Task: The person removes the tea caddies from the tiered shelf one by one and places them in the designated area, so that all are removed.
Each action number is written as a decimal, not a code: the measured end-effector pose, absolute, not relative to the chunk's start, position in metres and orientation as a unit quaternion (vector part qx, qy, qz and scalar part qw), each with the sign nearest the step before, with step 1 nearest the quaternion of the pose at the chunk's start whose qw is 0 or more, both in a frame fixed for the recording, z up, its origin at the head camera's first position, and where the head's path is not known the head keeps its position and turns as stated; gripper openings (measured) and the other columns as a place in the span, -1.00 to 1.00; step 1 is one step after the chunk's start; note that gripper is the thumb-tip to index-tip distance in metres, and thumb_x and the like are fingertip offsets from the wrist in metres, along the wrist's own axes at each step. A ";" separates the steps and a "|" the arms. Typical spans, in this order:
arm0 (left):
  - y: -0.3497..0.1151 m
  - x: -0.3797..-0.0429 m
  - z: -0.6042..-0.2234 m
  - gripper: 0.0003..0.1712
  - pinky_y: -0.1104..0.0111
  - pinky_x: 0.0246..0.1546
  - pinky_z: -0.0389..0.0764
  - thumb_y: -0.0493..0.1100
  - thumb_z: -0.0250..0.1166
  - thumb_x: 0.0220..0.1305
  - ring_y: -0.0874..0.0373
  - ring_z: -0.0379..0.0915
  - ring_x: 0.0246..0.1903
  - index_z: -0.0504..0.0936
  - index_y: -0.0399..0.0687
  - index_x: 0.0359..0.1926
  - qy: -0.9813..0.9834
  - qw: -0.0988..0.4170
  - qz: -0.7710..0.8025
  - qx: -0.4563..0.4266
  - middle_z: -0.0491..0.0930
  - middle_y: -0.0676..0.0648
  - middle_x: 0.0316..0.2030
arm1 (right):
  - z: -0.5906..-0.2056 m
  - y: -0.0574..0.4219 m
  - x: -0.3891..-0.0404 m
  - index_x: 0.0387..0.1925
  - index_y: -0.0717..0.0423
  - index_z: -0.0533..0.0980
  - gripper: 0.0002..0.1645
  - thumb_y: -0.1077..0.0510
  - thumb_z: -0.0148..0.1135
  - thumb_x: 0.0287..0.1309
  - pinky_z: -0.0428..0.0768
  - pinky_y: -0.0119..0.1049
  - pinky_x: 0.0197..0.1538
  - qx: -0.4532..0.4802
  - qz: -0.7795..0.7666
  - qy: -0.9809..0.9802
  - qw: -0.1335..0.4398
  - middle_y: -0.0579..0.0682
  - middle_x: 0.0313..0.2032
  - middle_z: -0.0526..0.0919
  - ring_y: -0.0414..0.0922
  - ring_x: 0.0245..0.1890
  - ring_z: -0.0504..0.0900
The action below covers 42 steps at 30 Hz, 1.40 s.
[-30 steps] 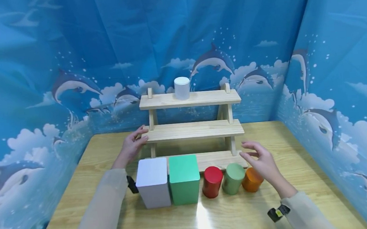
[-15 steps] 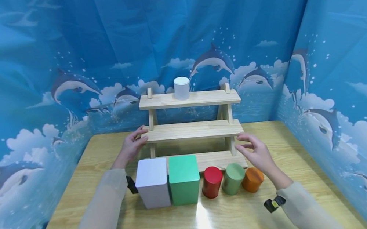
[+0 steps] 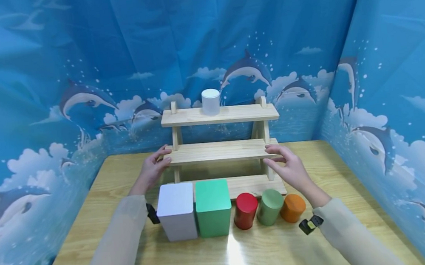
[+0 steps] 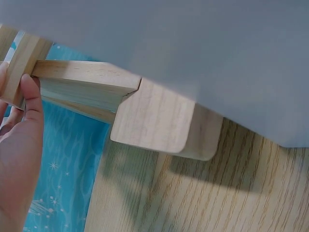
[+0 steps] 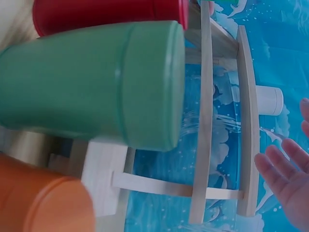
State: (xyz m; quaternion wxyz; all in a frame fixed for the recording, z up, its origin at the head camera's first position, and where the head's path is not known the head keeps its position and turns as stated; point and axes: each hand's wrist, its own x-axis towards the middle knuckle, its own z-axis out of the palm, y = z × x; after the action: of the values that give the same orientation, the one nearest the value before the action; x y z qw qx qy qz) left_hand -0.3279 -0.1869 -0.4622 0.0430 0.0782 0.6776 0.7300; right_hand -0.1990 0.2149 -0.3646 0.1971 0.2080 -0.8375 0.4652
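Note:
A three-tier wooden display rack (image 3: pixel 223 152) stands at the back of the table. My left hand (image 3: pixel 152 169) grips the left end of its middle board; in the left wrist view, the thumb lies on one side of the board and fingers on the other. At the board's right end is my right hand (image 3: pixel 292 167), its fingers overlapping the board in the head view. The right wrist view shows this hand (image 5: pixel 289 186) with fingers apart and holding nothing. A white cylinder (image 3: pixel 211 102) sits on the top board, left of its middle.
Along the rack's front stand a white box (image 3: pixel 177 217), a green box (image 3: pixel 214 213), a red canister (image 3: pixel 246 212), a light green canister (image 3: pixel 270 208) and an orange canister (image 3: pixel 292 209). A blue dolphin curtain (image 3: pixel 173 46) hangs behind the wooden table (image 3: pixel 194 262).
My right hand has moved up and left, from beside the bottom board to the right end of the middle board. The left hand has stayed in place.

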 end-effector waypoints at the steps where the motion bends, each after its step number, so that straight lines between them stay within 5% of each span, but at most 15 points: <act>1: -0.187 -0.328 -0.462 -0.47 0.44 -0.15 0.53 -0.18 0.22 0.27 -0.02 0.16 0.25 0.37 -0.31 0.20 0.678 0.042 0.729 0.078 -0.02 0.02 0.42 | -0.363 0.214 -0.200 -0.11 0.37 0.47 -0.72 0.39 0.23 0.11 0.57 -0.08 -0.08 0.211 0.464 -0.837 0.198 0.29 0.01 0.50 0.13 -0.04 0.51; 8: -0.187 -0.329 -0.463 -0.50 0.35 -0.10 0.53 -0.20 0.22 0.27 0.02 0.19 0.23 0.39 -0.30 0.19 0.679 0.044 0.729 0.074 -0.01 0.03 0.41 | -0.352 0.204 -0.209 -0.09 0.39 0.46 -0.71 0.39 0.21 0.12 0.55 0.05 -0.08 0.226 0.464 -0.834 0.198 0.31 0.00 0.49 0.13 -0.03 0.50; 15: -0.188 -0.331 -0.463 -0.47 0.44 -0.14 0.53 -0.15 0.22 0.26 0.00 0.12 0.28 0.38 -0.29 0.20 0.685 0.047 0.723 0.080 -0.04 0.03 0.42 | -0.343 0.195 -0.216 -0.06 0.37 0.46 -0.68 0.39 0.21 0.12 0.59 -0.21 -0.09 0.230 0.459 -0.836 0.195 0.27 -0.03 0.51 0.12 -0.02 0.50; 24: -0.188 -0.329 -0.462 -0.47 0.27 0.01 0.49 -0.15 0.22 0.26 0.03 0.10 0.29 0.38 -0.28 0.20 0.687 0.052 0.720 0.079 -0.04 0.05 0.42 | -0.337 0.182 -0.228 -0.01 0.36 0.45 -0.67 0.34 0.18 0.17 0.53 -0.01 -0.04 0.222 0.480 -0.832 0.168 0.25 -0.02 0.52 0.14 0.00 0.49; 32: -0.188 -0.329 -0.462 -0.46 0.47 -0.17 0.54 -0.13 0.25 0.24 0.02 0.11 0.28 0.40 -0.28 0.18 0.686 0.048 0.722 0.080 -0.03 0.04 0.42 | -0.329 0.173 -0.238 0.00 0.34 0.44 -0.65 0.30 0.18 0.19 0.53 -0.02 -0.02 0.210 0.494 -0.829 0.158 0.23 -0.04 0.53 0.17 -0.02 0.51; 42: -0.189 -0.329 -0.464 -0.46 0.48 -0.14 0.53 -0.12 0.24 0.25 0.02 0.10 0.29 0.39 -0.28 0.19 0.685 0.045 0.722 0.091 -0.03 0.02 0.42 | -0.324 0.162 -0.247 0.02 0.32 0.43 -0.65 0.26 0.16 0.22 0.50 0.00 0.00 0.204 0.496 -0.830 0.151 0.23 -0.01 0.52 0.15 0.00 0.50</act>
State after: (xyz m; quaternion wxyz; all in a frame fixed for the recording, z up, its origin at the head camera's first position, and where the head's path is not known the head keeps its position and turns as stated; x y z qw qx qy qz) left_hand -0.3286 -0.1890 -0.4636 0.0451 0.0905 0.6849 0.7215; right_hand -0.2468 0.1622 -0.3241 0.1506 0.2044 -0.8301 0.4964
